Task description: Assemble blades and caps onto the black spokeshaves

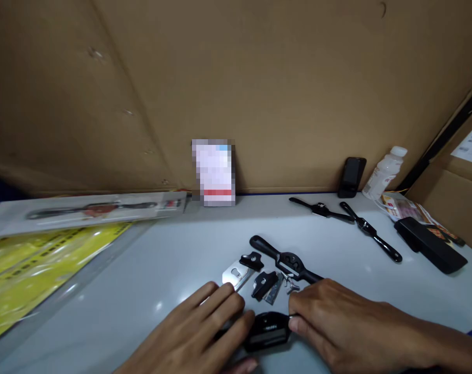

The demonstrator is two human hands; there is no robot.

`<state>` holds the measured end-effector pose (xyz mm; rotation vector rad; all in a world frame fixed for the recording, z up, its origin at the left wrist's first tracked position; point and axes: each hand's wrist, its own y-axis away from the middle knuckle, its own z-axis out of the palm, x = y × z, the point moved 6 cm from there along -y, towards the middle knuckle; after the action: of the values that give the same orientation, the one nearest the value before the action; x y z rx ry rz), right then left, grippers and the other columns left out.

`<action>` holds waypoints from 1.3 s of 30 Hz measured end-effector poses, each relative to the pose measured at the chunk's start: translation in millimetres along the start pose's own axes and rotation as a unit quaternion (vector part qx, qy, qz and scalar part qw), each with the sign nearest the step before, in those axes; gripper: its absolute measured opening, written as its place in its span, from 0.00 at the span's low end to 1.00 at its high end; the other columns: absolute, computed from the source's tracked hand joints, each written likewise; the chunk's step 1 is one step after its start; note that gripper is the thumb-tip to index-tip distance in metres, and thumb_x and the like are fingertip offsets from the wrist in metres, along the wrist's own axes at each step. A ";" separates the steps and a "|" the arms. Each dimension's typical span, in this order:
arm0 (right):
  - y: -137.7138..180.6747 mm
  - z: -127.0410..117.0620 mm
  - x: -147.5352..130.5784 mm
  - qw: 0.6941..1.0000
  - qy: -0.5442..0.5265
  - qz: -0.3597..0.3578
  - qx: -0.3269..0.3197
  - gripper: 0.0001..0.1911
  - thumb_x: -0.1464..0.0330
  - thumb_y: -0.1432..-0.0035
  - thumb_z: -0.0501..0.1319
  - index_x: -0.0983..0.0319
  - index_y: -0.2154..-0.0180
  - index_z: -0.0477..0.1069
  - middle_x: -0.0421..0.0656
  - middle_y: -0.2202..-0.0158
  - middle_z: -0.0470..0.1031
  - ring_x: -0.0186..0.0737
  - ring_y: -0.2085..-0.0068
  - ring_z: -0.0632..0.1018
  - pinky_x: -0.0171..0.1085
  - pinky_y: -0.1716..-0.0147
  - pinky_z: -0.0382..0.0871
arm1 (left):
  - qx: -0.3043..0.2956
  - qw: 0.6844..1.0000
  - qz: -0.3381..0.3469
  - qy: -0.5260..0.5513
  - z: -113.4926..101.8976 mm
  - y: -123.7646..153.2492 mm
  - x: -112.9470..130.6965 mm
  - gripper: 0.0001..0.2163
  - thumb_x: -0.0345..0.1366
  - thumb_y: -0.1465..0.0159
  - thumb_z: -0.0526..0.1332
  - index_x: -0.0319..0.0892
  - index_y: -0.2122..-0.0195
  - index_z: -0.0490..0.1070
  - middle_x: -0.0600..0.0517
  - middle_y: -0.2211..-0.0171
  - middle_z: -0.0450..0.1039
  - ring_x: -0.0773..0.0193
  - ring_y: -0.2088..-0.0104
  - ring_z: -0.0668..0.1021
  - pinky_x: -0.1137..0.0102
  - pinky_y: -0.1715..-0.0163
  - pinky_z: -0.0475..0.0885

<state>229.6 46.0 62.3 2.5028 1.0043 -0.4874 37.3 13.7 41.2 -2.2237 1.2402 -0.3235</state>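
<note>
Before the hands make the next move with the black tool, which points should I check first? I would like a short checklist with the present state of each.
1. Left hand and right hand both on the black tool: ok.
2. Right hand pinches its end: ok.
3. Left hand's grip closed: cannot tell, fingers cover that end.
4. Metal blade, black cap and screws visible beside the hands: ok.
5. Second tool apart from the right hand: cannot tell, its handle vanishes behind the hand.
</note>
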 end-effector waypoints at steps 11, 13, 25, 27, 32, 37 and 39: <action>-24.0 1.8 25.5 0.997 0.015 0.015 0.077 0.13 0.72 0.25 0.55 0.64 0.53 0.78 0.52 0.47 0.78 0.45 0.55 0.80 0.46 0.52 0.76 | -0.101 0.990 -0.086 0.048 18.7 2.2 -25.0 0.21 0.42 0.26 0.62 0.49 0.33 0.71 0.48 0.43 0.80 0.50 0.46 0.81 0.59 0.47 0.81; -25.6 0.8 27.7 0.996 0.028 0.017 0.081 0.14 0.74 0.26 0.55 0.65 0.50 0.79 0.52 0.46 0.79 0.47 0.53 0.81 0.48 0.50 0.76 | -0.105 0.989 -0.097 0.043 20.7 2.1 -26.5 0.23 0.42 0.25 0.61 0.48 0.31 0.69 0.48 0.43 0.80 0.51 0.46 0.80 0.60 0.48 0.81; -29.0 -17.9 50.4 0.974 0.125 0.052 0.180 0.13 0.74 0.26 0.56 0.66 0.55 0.80 0.51 0.55 0.80 0.46 0.60 0.81 0.44 0.59 0.73 | -0.114 0.989 -0.082 0.037 16.9 0.9 -24.6 0.14 0.39 0.27 0.62 0.47 0.42 0.74 0.48 0.49 0.80 0.52 0.51 0.81 0.60 0.51 0.81; -28.1 -26.0 61.1 0.967 0.121 0.063 0.217 0.12 0.74 0.27 0.57 0.65 0.55 0.80 0.50 0.56 0.80 0.45 0.60 0.80 0.43 0.59 0.73 | -0.122 0.989 -0.061 0.057 13.6 -2.6 -22.5 0.11 0.36 0.28 0.61 0.46 0.45 0.75 0.50 0.53 0.81 0.54 0.55 0.82 0.62 0.53 0.81; -29.5 -23.9 71.6 0.962 0.083 0.009 0.260 0.15 0.74 0.27 0.56 0.62 0.48 0.80 0.49 0.55 0.79 0.44 0.59 0.80 0.43 0.57 0.74 | -0.066 0.995 0.000 0.072 -1.6 -15.4 -12.2 0.16 0.27 0.27 0.52 0.44 0.45 0.75 0.49 0.54 0.83 0.59 0.58 0.84 0.64 0.50 0.82; -36.1 3.0 48.8 0.972 0.112 -0.069 0.197 0.22 0.73 0.26 0.57 0.58 0.36 0.75 0.50 0.51 0.78 0.41 0.63 0.79 0.40 0.65 0.71 | -0.037 0.997 0.011 0.066 -2.6 -18.8 -4.5 0.18 0.24 0.25 0.49 0.42 0.47 0.77 0.48 0.58 0.82 0.60 0.62 0.82 0.68 0.61 0.81; -38.0 8.0 42.4 0.974 0.139 -0.064 0.170 0.16 0.72 0.26 0.57 0.61 0.42 0.78 0.50 0.52 0.78 0.42 0.64 0.78 0.40 0.68 0.68 | -0.041 0.997 0.007 0.071 -0.2 -18.6 -4.1 0.18 0.26 0.23 0.48 0.42 0.47 0.78 0.47 0.58 0.82 0.60 0.64 0.81 0.68 0.66 0.79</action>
<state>230.1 91.6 27.4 2.8824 1.2875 -0.3798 48.1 24.7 52.5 -2.2945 1.3639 -0.4385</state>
